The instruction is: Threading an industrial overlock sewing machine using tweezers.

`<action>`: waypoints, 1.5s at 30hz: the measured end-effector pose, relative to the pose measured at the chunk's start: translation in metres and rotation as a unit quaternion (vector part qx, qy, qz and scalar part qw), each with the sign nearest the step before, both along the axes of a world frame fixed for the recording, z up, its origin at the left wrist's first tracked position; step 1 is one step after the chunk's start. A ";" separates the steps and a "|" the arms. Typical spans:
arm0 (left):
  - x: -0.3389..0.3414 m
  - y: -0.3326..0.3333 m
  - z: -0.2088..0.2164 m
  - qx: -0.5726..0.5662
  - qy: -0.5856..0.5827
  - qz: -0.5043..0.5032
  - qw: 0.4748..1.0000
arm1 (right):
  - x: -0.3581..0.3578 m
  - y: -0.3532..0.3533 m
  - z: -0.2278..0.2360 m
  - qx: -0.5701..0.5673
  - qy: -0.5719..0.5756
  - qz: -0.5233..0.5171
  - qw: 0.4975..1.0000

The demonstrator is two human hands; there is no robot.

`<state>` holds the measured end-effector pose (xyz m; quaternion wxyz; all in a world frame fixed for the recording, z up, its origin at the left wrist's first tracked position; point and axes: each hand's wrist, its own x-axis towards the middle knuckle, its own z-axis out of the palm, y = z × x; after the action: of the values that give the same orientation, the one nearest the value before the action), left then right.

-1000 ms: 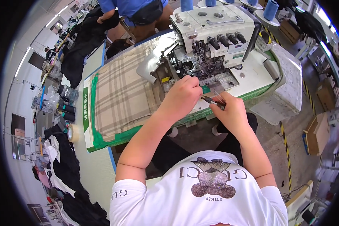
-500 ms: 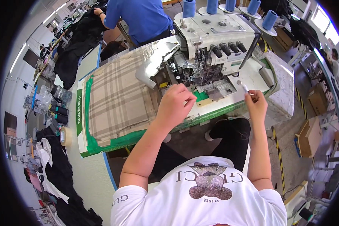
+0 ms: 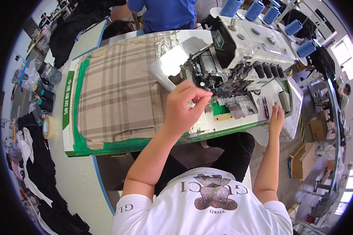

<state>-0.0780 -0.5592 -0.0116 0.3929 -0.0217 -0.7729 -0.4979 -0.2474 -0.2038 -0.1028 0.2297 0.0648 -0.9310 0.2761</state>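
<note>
My left hand (image 3: 186,105) is closed in a pinch, thumb against forefinger, in front of the opened workings of a white overlock sewing machine (image 3: 259,39). Whatever lies between those fingertips, if anything, is too small to make out. On the white machine bed to the right, my right hand (image 3: 277,117) has its fingers stretched out close together, with nothing visible in it. A pair of dark tweezers (image 3: 266,107) lies just left of these fingers. The metal cover plate (image 3: 162,72) is swung out on the machine's left.
Plaid cloth (image 3: 117,94) covers the table left of the machine, edged with green tape (image 3: 79,113). Blue thread cones (image 3: 255,10) stand behind the machine. A person in a blue shirt (image 3: 169,15) sits beyond the table. A tape roll (image 3: 49,127) is at far left.
My view has shifted, so the machine sits lower and further right. My right hand has moved right along the bed; the pale thing at its fingertips no longer shows. My left hand stays pinched.
</note>
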 end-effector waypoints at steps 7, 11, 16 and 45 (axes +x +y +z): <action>-0.058 -0.031 0.006 -0.002 -0.012 -0.030 0.999 | -0.064 -0.012 0.027 -0.449 -0.180 0.005 0.875; -0.068 -0.043 0.009 -0.012 -0.001 -0.030 0.999 | -0.139 -0.009 0.023 -0.358 -0.162 -0.049 0.918; -0.064 -0.050 0.002 -0.026 -0.023 -0.021 0.999 | -0.205 0.006 0.020 -0.539 -0.107 0.139 0.824; -0.069 -0.036 -0.019 -0.226 -0.022 0.025 0.974 | -0.169 0.006 -0.005 -0.503 -0.134 0.103 0.848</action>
<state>-0.1470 -0.5956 -0.0304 0.3729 -0.0797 -0.8742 -0.3007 -0.4162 -0.1976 -0.1075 0.0738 -0.0022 -0.6747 0.7344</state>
